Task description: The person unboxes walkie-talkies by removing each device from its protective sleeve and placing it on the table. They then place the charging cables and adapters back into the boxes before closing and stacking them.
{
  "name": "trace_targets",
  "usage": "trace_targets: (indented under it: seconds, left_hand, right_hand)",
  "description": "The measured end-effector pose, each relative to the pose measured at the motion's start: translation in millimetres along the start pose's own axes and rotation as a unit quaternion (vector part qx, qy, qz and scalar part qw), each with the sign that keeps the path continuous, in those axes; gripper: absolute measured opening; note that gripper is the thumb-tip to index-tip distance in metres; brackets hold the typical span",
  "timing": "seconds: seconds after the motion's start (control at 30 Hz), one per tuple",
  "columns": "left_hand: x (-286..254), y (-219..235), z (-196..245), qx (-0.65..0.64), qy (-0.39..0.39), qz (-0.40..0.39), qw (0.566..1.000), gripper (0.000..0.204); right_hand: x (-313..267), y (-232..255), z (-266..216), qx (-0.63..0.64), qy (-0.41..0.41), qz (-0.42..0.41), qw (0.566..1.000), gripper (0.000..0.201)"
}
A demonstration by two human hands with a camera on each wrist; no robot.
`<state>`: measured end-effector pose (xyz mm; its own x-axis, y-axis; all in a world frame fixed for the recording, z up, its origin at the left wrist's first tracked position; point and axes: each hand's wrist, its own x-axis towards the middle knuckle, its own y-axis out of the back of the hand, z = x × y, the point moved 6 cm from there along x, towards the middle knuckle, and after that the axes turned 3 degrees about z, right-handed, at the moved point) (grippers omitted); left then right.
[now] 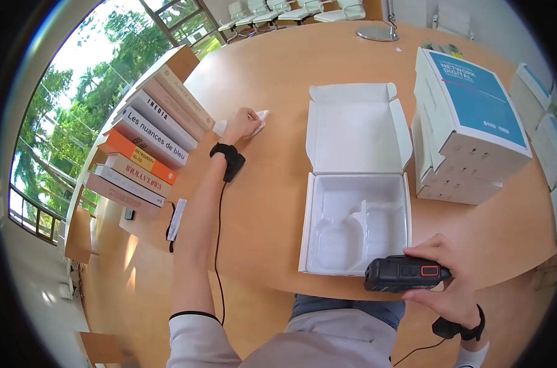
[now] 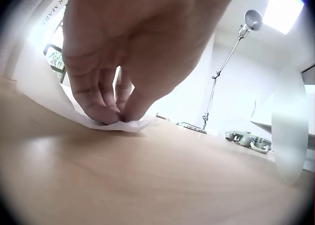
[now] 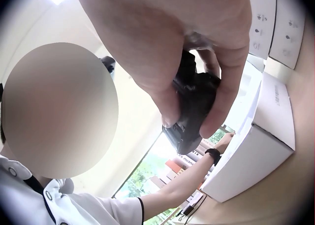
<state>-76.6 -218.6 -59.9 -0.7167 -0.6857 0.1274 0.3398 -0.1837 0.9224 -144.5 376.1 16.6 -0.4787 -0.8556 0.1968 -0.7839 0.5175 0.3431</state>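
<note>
A black device (image 1: 404, 274) is gripped between thumb and fingers of a person's right hand (image 1: 455, 289) at the near right corner of an open white box (image 1: 341, 199). Farther left, the left hand (image 1: 240, 125) pinches a white sheet (image 1: 262, 116) on the wooden table (image 1: 263, 208) near books (image 1: 152, 138) I see lined up; cartons (image 1: 475, 92) stand at right.

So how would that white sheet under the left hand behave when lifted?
The white sheet would probably droop, since it curves beside the left hand. It's likely light, too: its edge looks very thin.
</note>
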Motion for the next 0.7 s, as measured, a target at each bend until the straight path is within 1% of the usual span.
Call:
trace_targets:
  seconds: [0.03, 0.13, 0.17, 0.23, 0.27, 0.3, 0.37, 0.4, 0.43, 0.53, 0.63, 0.67, 0.7]
  left_hand:
    - [-7.2, 5.1, 6.1, 0.001, -0.002, -0.018, 1.000, 0.034]
    - [-43.3, 20.3, 18.3, -0.179, 0.041, -0.072, 0.980, 0.022]
    - [-63.7, 29.1, 31.0, -0.219, 0.043, -0.079, 0.971, 0.020]
    - [-117.5, 44.4, 70.6, -0.296, 0.048, -0.090, 0.950, 0.016]
    - [-143.4, 49.0, 86.7, -0.315, 0.046, -0.091, 0.943, 0.017]
    - [-169.2, 50.4, 102.5, -0.335, 0.044, -0.095, 0.936, 0.018]
    - [-214.7, 51.5, 133.4, -0.348, 0.030, -0.115, 0.930, 0.019]
    - [-237.6, 51.9, 144.8, -0.373, 0.050, -0.118, 0.919, 0.018]
    - [-258.4, 51.8, 155.8, -0.372, 0.062, -0.117, 0.919, 0.016]
    - [-303.5, 53.6, 180.2, -0.327, -0.019, -0.059, 0.943, 0.015]
    - [-328.8, 59.2, 194.5, -0.343, -0.100, -0.080, 0.931, 0.014]
    - [-333.7, 57.0, 191.3, -0.393, -0.060, -0.089, 0.913, 0.013]
    - [-338.1, 54.4, 188.0, -0.441, -0.021, -0.096, 0.892, 0.013]
  right_hand:
    - [2.6, 0.6, 1.8, 0.009, -0.004, -0.003, 1.000, 0.063]
    - [8.5, -7.4, 5.9, 0.097, -0.077, -0.003, 0.992, 0.061]
    - [12.1, -11.7, 2.0, 0.143, -0.106, -0.021, 0.984, 0.059]
    - [21.2, -23.0, -8.0, 0.214, -0.159, -0.051, 0.962, 0.057]
    - [25.5, -28.7, -9.1, 0.250, -0.186, -0.064, 0.948, 0.056]
    - [29.4, -34.2, -6.9, 0.247, -0.169, -0.098, 0.949, 0.055]
    - [41.7, -47.8, -11.9, 0.243, -0.096, -0.120, 0.958, 0.055]
    - [46.5, -55.2, -15.9, 0.238, -0.062, -0.130, 0.961, 0.055]
    - [50.9, -62.1, -19.0, 0.249, -0.049, -0.137, 0.958, 0.055]
    - [60.4, -80.9, -16.0, 0.279, -0.040, -0.139, 0.949, 0.053]
    - [58.1, -89.6, -9.5, 0.308, -0.154, -0.165, 0.924, 0.048]
    - [56.0, -90.5, -6.2, 0.315, -0.191, -0.171, 0.914, 0.047]
    - [55.3, -88.2, -8.5, 0.299, -0.180, -0.169, 0.922, 0.047]
